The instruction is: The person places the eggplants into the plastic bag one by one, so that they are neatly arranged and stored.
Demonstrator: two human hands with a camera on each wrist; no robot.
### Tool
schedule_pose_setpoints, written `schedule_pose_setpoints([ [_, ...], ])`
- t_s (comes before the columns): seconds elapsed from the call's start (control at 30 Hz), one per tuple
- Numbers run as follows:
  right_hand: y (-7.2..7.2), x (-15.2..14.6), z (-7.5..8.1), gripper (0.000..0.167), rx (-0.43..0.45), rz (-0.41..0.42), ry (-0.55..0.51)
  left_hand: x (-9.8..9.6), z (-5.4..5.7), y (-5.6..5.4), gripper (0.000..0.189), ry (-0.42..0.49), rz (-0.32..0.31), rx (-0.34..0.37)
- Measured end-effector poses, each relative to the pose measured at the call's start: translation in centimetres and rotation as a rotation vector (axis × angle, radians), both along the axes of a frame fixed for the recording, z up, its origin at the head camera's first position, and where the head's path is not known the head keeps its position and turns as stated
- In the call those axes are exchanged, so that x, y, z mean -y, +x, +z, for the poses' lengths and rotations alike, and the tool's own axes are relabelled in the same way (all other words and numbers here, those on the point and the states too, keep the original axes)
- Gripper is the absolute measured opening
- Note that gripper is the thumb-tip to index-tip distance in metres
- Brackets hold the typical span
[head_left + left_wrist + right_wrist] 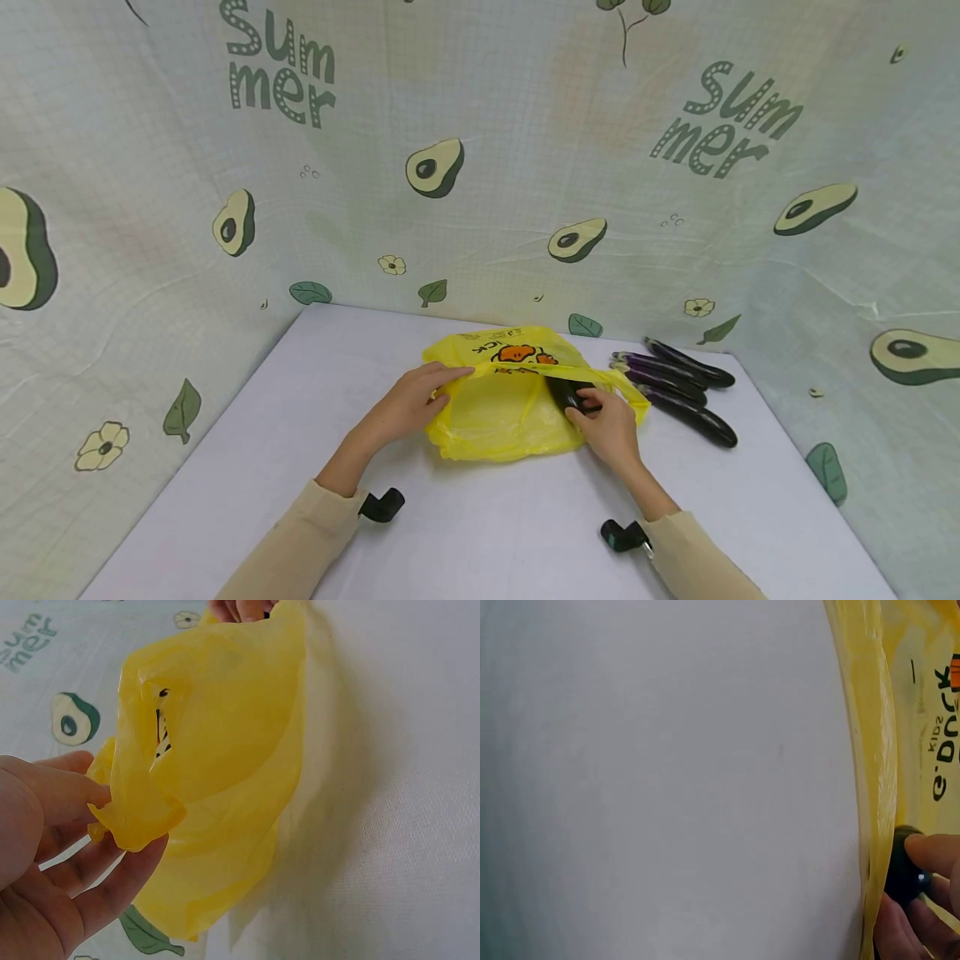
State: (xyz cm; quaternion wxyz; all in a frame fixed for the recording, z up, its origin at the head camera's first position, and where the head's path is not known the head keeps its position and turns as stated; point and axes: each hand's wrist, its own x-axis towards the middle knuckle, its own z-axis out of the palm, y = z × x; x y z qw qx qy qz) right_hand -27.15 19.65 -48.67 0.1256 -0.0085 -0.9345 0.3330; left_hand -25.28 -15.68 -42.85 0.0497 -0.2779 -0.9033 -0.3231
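A yellow plastic bag (495,421) with a printed duck lies on the table, its mouth held apart toward the person. My left hand (408,406) holds the bag's left edge; the left wrist view shows a crumpled strip of yellow plastic (139,817) between thumb and fingers. With thumb and fingertips my right hand (611,429) grips the near end of a dark eggplant (562,393) at the bag's right side. The eggplant's far part is inside the bag, under the upper layer. In the right wrist view its rounded end (906,874) shows beside the bag's edge.
Several eggplants (693,418) lie side by side on the white table (480,533), right of the bag. A patterned cloth (495,183) with avocado prints hangs behind and at both sides. Black wrist cameras (384,505) project from both sleeves.
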Motion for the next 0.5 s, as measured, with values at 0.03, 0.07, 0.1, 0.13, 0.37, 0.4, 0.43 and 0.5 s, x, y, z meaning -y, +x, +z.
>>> schedule_pose_setpoints([
  [0.03,0.0,0.0,0.0,0.043,-0.004,0.0,-0.001,0.0,0.0,0.0,0.056,0.0,0.0,0.002],
  [0.07,0.0,0.0,0.0,0.043,-0.006,0.001,-0.002,0.0,0.0,0.0,0.056,0.001,0.0,0.002],
  [0.1,0.0,0.1,0.1,0.043,-0.007,0.002,-0.004,0.0,0.0,0.0,0.056,0.0,-0.001,0.001],
  [0.13,0.0,0.1,0.1,0.043,-0.006,0.004,-0.003,0.0,0.0,0.0,0.056,0.001,-0.002,0.001],
  [0.37,0.3,-0.3,0.9,0.046,0.028,0.039,0.002,0.0,0.1,0.1,0.056,0.002,-0.003,0.002],
  [0.4,0.4,-0.4,1.1,0.046,0.035,0.046,0.001,0.1,0.1,0.1,0.056,0.003,-0.005,0.002],
  [0.43,0.6,-0.5,1.4,0.047,0.042,0.054,0.001,0.0,0.2,0.2,0.056,0.003,-0.004,0.003],
  [0.5,0.8,-0.8,1.8,0.047,0.053,0.07,-0.002,0.0,0.3,0.2,0.056,0.001,-0.004,0.002],
])
